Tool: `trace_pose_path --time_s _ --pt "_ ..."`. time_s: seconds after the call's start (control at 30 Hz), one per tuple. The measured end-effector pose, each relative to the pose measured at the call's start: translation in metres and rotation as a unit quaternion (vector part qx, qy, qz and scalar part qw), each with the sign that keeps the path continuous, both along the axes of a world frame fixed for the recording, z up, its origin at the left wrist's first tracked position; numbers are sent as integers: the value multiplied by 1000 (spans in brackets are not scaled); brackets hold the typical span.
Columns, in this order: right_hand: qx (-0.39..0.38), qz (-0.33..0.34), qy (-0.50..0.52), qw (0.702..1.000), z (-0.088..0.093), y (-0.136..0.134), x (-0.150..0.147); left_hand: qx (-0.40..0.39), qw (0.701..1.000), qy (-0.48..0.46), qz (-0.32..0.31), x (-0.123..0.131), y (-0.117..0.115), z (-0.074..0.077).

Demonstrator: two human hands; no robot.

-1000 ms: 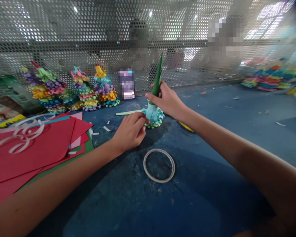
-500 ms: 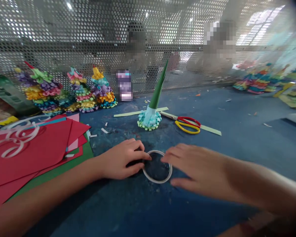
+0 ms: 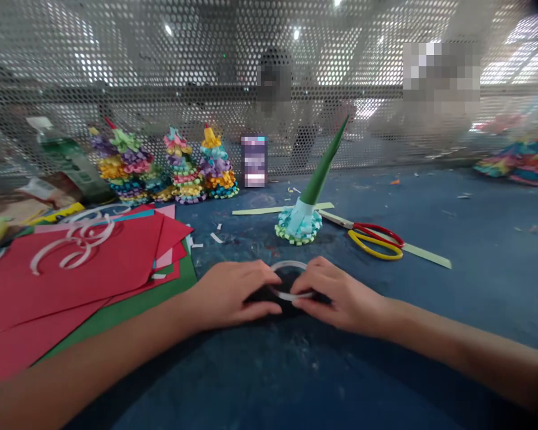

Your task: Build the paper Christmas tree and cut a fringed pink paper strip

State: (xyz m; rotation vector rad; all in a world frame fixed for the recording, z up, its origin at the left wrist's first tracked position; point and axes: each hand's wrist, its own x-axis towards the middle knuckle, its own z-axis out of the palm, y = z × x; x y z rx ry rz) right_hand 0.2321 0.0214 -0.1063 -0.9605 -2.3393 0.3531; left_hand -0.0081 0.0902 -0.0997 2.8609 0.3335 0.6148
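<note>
Both my hands meet over a thin white tape ring (image 3: pixel 289 266) on the blue table. My left hand (image 3: pixel 231 294) curls around the ring's left side and my right hand (image 3: pixel 339 295) grips its right side, lifting its near edge a little off the surface. Behind them stands a green paper cone (image 3: pixel 323 167) with a light-blue and green fringed base (image 3: pixel 298 225), leaning to the right and free of either hand.
Red and green paper sheets (image 3: pixel 72 269) lie at left with white curled strips on top. Three finished colourful paper trees (image 3: pixel 170 167) stand by the perforated metal screen. Scissors with red and yellow handles (image 3: pixel 374 239) and pale green paper strips lie at right.
Both hands left the green cone and dropped to the tape ring; they now grip it from both sides. The cone stands alone and the scissors are uncovered.
</note>
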Motion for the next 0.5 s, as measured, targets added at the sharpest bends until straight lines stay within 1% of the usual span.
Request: trace_pose_path --time_s 0.03,0.1,0.17,0.2,0.23,0.3,0.37,0.4,0.43,0.5 --pt "-1 2 5 1000 -1 -3 1 19 1000 11 5 2 -4 -1" --pt "1 19 8 1000 3 -7 4 84 996 13 5 4 -10 -2" --pt "-8 39 12 999 11 -7 12 152 988 -21 1 4 -14 -2" --pt "-16 43 15 999 15 -5 16 168 985 -43 0 2 -14 -1" --pt "-24 41 17 999 18 -3 21 166 984 -61 2 1 -13 0" --pt "-33 31 21 999 21 1 27 126 989 -77 7 -1 -9 2" --pt "-29 26 18 999 18 1 28 81 994 -68 17 -2 -6 3" --pt "-23 28 13 999 16 -1 25 71 995 -61 19 -2 -5 4" --pt "-12 29 5 999 13 -3 21 70 996 -53 11 -2 -5 4" --pt "28 42 -28 998 11 -11 12 97 994 -18 -37 0 -6 4"
